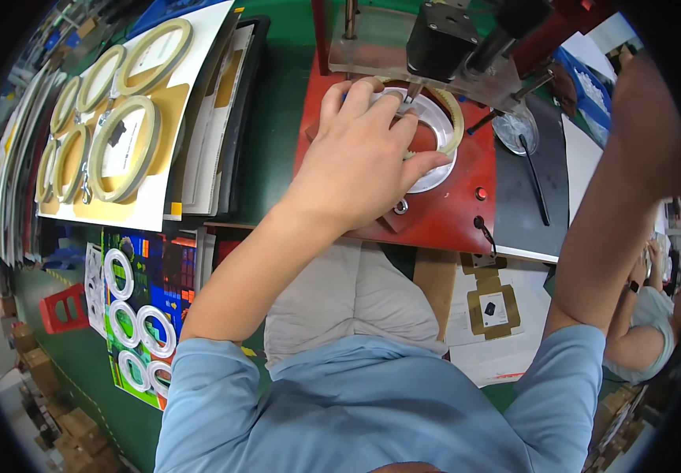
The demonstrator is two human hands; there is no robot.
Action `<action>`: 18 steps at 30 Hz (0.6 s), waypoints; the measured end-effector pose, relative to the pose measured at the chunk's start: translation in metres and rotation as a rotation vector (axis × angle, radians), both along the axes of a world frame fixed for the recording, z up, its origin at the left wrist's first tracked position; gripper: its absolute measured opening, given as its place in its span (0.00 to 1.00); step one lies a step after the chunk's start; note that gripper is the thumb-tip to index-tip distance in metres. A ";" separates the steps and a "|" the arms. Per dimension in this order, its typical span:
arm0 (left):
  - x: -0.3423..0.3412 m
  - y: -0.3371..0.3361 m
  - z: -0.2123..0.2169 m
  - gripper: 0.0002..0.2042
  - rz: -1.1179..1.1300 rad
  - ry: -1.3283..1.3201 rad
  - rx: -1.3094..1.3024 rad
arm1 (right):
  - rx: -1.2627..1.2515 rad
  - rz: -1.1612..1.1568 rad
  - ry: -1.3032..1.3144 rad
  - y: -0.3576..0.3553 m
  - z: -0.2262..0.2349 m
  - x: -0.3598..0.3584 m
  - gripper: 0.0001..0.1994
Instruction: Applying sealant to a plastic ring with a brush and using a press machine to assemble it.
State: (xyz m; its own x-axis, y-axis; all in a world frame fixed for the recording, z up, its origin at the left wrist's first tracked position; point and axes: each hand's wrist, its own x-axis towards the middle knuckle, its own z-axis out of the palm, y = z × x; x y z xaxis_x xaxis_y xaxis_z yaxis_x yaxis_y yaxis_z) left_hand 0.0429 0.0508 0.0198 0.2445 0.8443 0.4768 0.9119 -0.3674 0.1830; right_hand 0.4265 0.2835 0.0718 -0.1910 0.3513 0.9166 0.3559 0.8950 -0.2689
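Note:
My left hand (360, 158) reaches over a red machine base (467, 197) with its fingers bent down and its thumb out to the right. It grips a cream ring (455, 118) that sits over a white, shiny round piece (433, 183). The hand covers the ring's left part, and the fingertips are partly hidden. Just above the fingers stands a clear plate (372, 47) carrying a black motor-like block (441, 39), with a metal pin coming down close to them. My right forearm rises along the right side; its hand is out of sight.
At left, several cream rings (154, 57) lie on a tilted stack of cardboard sheets (147, 206). Below, several white rings (118, 273) rest on a colourful printed board (147, 248). Right of the base are a clear dish (514, 130) and a thin black tool (536, 181). A co-worker (644, 331) sits far right.

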 end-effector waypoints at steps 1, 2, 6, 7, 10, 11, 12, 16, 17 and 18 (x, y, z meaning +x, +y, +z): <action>0.006 0.001 0.001 0.22 -0.037 -0.021 0.022 | 0.036 -0.039 -0.028 -0.020 0.019 -0.005 0.11; 0.010 0.003 0.002 0.22 -0.076 -0.048 0.044 | 0.066 -0.068 -0.053 -0.013 0.032 0.009 0.11; 0.011 0.002 -0.001 0.22 -0.076 -0.055 0.037 | 0.123 -0.051 -0.058 -0.072 0.040 -0.082 0.12; 0.012 0.002 -0.001 0.22 -0.071 -0.050 0.042 | 0.133 -0.045 -0.054 -0.074 0.040 -0.079 0.12; 0.007 -0.003 -0.004 0.21 -0.032 -0.049 0.072 | 0.168 -0.003 -0.030 -0.123 0.039 -0.120 0.13; 0.005 -0.007 -0.001 0.21 -0.035 -0.049 0.076 | 0.181 0.003 -0.028 -0.146 0.039 -0.128 0.13; 0.003 -0.012 0.004 0.19 -0.082 -0.125 0.066 | 0.193 0.005 -0.029 -0.168 0.040 -0.132 0.13; -0.029 -0.042 -0.006 0.13 -0.073 -0.348 0.145 | 0.024 0.073 0.093 -0.214 0.000 -0.141 0.12; -0.035 -0.049 -0.011 0.12 -0.015 -0.399 0.151 | -0.176 -0.064 -0.184 -0.226 -0.013 -0.122 0.12; -0.039 -0.054 -0.020 0.11 0.039 -0.448 0.156 | -0.361 -0.182 -0.325 -0.236 -0.024 -0.117 0.12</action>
